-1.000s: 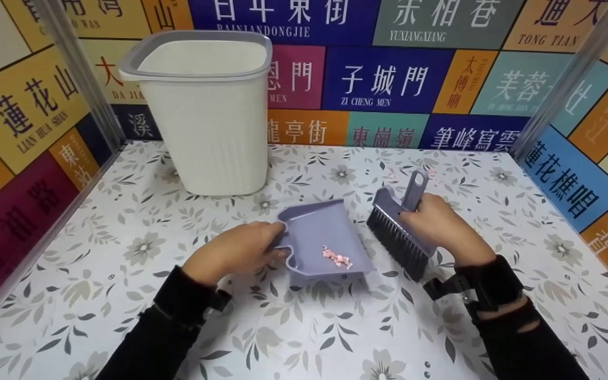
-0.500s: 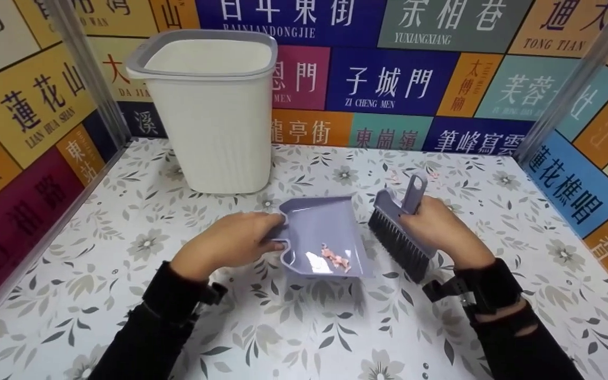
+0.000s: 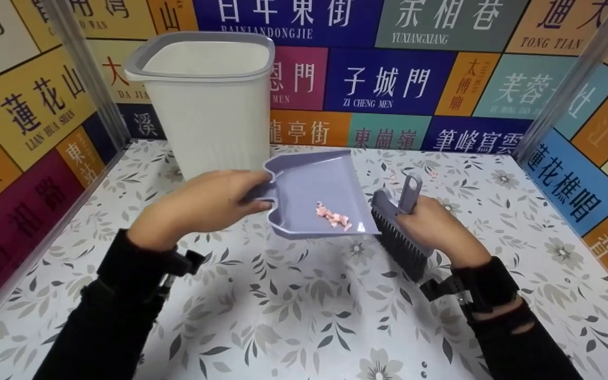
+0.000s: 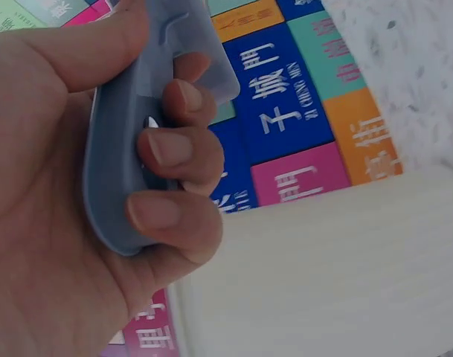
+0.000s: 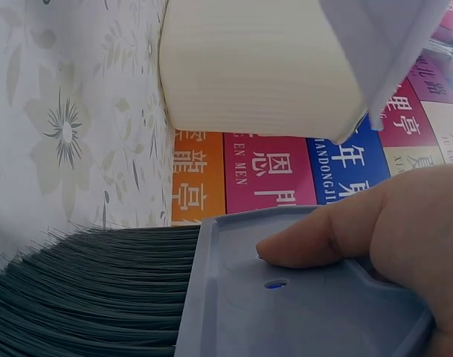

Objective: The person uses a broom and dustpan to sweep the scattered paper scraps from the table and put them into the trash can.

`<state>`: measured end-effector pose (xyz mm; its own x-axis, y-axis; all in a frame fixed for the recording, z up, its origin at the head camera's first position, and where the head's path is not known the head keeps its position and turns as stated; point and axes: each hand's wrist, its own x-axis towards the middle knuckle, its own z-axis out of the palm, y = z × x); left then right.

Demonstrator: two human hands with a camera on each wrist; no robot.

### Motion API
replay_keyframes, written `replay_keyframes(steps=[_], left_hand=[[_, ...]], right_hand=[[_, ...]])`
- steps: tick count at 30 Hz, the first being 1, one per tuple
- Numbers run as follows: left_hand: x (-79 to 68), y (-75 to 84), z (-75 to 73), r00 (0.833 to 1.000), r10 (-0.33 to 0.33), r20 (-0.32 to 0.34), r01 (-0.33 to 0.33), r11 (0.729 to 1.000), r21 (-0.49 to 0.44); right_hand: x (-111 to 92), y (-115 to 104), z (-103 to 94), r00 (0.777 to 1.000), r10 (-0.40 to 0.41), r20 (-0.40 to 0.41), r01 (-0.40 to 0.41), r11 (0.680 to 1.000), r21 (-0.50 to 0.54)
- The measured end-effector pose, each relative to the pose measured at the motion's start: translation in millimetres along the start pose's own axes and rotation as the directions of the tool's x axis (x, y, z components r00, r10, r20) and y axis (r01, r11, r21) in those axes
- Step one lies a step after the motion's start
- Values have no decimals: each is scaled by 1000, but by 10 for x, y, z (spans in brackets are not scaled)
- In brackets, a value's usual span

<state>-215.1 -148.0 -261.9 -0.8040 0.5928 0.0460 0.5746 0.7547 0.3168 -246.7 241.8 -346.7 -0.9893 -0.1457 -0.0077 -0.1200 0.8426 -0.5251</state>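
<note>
My left hand (image 3: 206, 203) grips the handle of a grey-purple dustpan (image 3: 309, 182), raised above the table, with its wide edge facing right. In the left wrist view, fingers curl around the dustpan handle (image 4: 114, 178). A small heap of pink scraps (image 3: 333, 215) lies on the pan near its front edge. My right hand (image 3: 438, 227) holds a matching hand brush (image 3: 396, 227) with dark bristles (image 5: 100, 290) pointing down toward the table. The right thumb presses on the brush's flat back in the right wrist view.
A tall white bin (image 3: 214, 116) with a grey rim stands at the back left, behind the dustpan. A few pink scraps (image 3: 433, 173) lie on the floral tabletop (image 3: 262, 311) beyond the brush. Walls with colourful lettered panels (image 3: 388, 79) enclose the back and sides.
My left hand has lifted the dustpan from near the tabletop, up and away toward the bin, with the pink scraps still on it. The right hand and brush have barely moved.
</note>
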Motion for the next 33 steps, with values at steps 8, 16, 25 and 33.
replay_keyframes(steps=[8,16,25,33], left_hand=[[-88,95,-574,996,-80,-32,82,993,87],[-154,61,-1003,990,-139,-19,140,976,168],[-158,-259,-1479,975,-219,-30,220,956,196],[-154,-551,-1833,933,-351,-79,360,906,221]], right_hand=[[-29,52,-32,1000,-13,4,13,1000,-5],[-14,100,-26,1000,-21,20,21,1000,-7],[0,60,1,999,-24,31,25,1000,-4],[14,27,-33,999,-22,46,22,1000,5]])
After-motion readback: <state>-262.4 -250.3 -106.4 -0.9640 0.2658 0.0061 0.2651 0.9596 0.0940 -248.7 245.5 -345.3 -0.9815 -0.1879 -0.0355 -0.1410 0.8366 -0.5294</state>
